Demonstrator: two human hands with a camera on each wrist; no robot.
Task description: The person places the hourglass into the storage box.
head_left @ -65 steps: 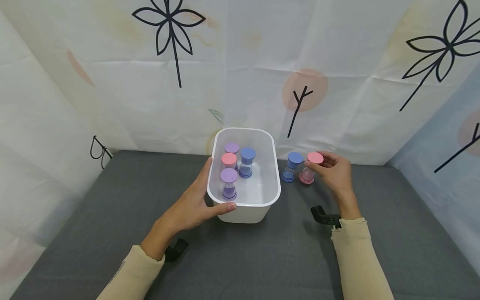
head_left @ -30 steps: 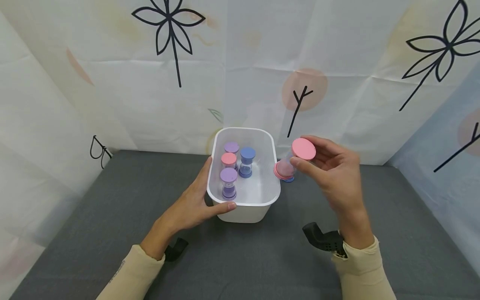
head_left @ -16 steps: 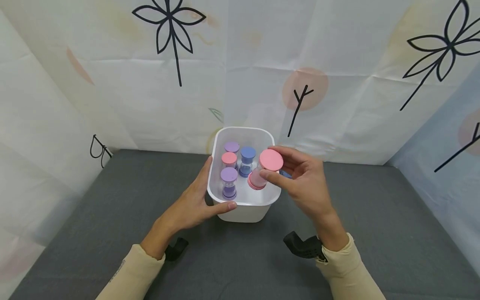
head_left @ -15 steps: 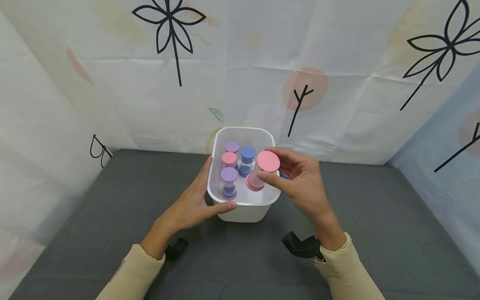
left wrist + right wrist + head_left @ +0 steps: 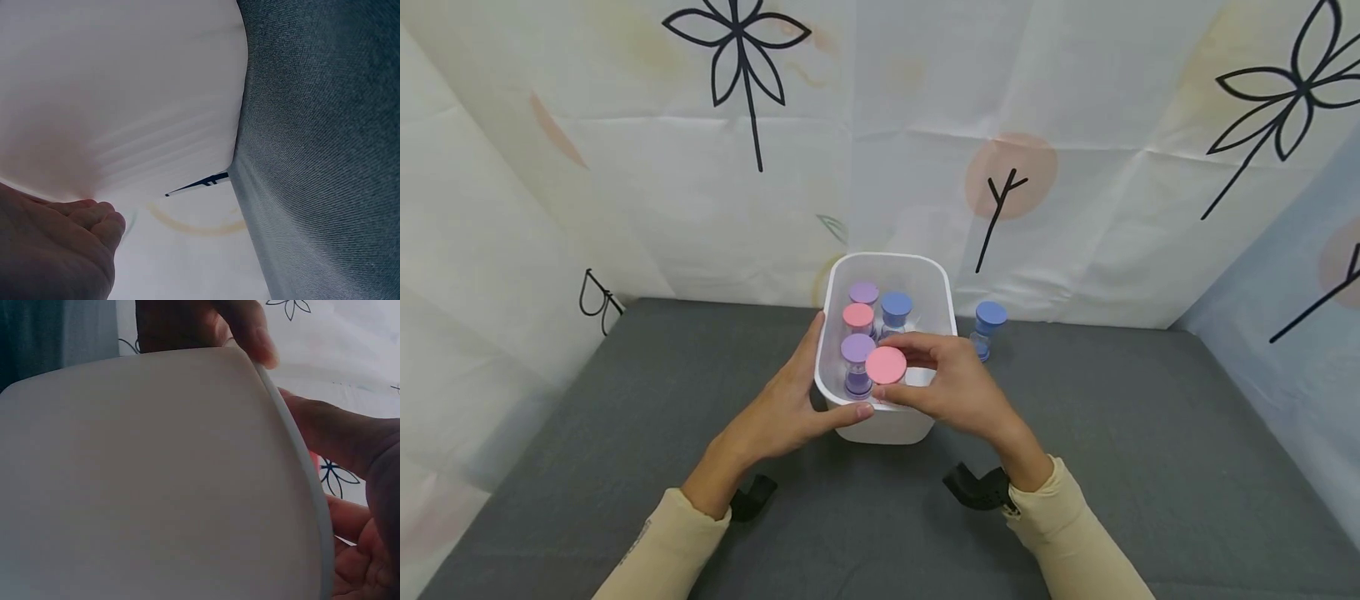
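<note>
A pink-capped sand timer is pinched between the thumb and fingers of my right hand, inside the front part of a white plastic tub. Its lower end is hidden in the head view. My left hand grips the tub, thumb over the front rim and fingers along the left side. Beside the held timer stand a front purple sand timer, another pink sand timer, a rear purple sand timer and a blue sand timer. The right wrist view is mostly tub wall.
Outside the tub, to its right, another blue sand timer stands on the dark grey tabletop. A white patterned cloth hangs behind the table, close to the tub's back end.
My right hand has lifted the pink sand timer from the table, carried it left over the rim and brought it down beside the front purple timer. My left hand has stayed on the tub.
</note>
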